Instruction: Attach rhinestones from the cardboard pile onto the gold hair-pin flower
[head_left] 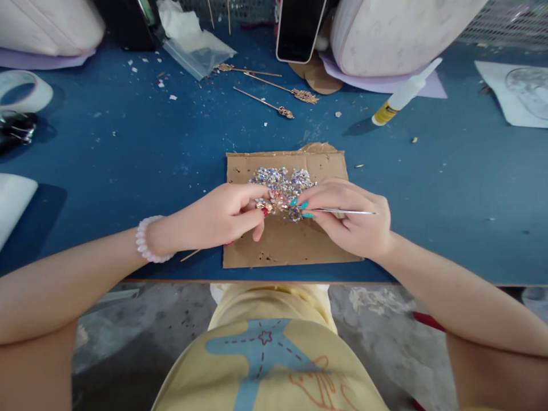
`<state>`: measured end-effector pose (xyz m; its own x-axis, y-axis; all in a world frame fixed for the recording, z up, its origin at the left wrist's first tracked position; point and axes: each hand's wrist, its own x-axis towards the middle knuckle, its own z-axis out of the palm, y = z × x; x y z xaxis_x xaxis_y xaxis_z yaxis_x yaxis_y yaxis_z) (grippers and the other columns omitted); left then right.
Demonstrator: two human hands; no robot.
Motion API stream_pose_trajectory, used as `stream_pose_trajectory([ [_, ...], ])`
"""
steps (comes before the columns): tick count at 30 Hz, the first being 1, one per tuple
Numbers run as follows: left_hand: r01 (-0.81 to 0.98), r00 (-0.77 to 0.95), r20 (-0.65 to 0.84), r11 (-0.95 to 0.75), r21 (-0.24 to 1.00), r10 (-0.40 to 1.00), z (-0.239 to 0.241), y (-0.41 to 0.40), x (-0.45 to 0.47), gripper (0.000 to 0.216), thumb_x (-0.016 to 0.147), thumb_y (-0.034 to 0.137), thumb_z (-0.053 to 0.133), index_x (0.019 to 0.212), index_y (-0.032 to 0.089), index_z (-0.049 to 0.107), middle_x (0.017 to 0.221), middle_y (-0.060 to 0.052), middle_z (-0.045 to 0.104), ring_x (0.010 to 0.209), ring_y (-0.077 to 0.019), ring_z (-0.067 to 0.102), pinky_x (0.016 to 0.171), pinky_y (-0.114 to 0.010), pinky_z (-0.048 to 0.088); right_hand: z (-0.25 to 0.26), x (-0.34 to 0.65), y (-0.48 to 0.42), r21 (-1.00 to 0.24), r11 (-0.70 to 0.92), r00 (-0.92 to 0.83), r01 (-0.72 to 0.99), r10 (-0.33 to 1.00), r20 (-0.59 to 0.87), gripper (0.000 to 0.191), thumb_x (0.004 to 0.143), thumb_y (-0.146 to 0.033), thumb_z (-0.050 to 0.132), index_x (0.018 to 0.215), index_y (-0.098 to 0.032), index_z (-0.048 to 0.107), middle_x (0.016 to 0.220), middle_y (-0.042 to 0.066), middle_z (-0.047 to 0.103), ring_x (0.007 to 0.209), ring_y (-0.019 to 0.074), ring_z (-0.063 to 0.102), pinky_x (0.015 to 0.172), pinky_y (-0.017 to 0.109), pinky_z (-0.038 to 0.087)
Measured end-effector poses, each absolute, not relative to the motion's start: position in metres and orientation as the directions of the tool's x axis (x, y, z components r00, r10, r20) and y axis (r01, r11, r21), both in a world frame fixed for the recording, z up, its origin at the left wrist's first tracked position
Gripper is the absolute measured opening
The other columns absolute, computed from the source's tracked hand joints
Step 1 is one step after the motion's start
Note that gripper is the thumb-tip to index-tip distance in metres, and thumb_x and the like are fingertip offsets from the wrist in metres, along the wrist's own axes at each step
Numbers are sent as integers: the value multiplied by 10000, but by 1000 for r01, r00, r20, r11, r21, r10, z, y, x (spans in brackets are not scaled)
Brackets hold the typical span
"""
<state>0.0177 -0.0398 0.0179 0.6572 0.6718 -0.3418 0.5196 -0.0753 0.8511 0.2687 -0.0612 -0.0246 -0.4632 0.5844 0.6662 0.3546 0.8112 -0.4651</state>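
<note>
A brown cardboard sheet [286,240] lies on the blue table [128,160] in front of me. A heap of small glittering gems [280,182] sits on its upper half. My left hand [218,217] is closed, its fingers pinching a small gold ornament [268,204] at the heap's near edge; a thin stick pokes out below the wrist. My right hand [351,220] is closed on a thin metal tool [346,212], its fingertips touching the gems from the right.
Gold hair sticks [274,94] lie beyond the cardboard. A glue bottle [405,94] lies at the right, a phone [298,28] stands at the back, with a plastic bag [192,43] at its left. A tape roll [21,91] sits far left, white paper [509,94] far right.
</note>
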Motion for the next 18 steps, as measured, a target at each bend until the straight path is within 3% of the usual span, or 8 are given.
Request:
stream_pose_trajectory([
  [11,485,678,-311,-87,870,666,8,-38,14,123,979,180,505,1013,194,623,671,53,725,408,-36,483,400,-162,371,-24,267,-60,-412,845,-474,339,532,701,173,974,-42,662,995,-207,711,921,43,831,824,185,808,784,338,694],
  [18,489,679,-316,-87,868,663,7,-38,12,112,996,182,501,995,201,611,675,59,732,406,-31,491,404,-157,390,-25,266,-60,-441,827,-477,350,562,675,177,980,-48,654,987,-211,724,924,44,833,851,190,817,813,354,702],
])
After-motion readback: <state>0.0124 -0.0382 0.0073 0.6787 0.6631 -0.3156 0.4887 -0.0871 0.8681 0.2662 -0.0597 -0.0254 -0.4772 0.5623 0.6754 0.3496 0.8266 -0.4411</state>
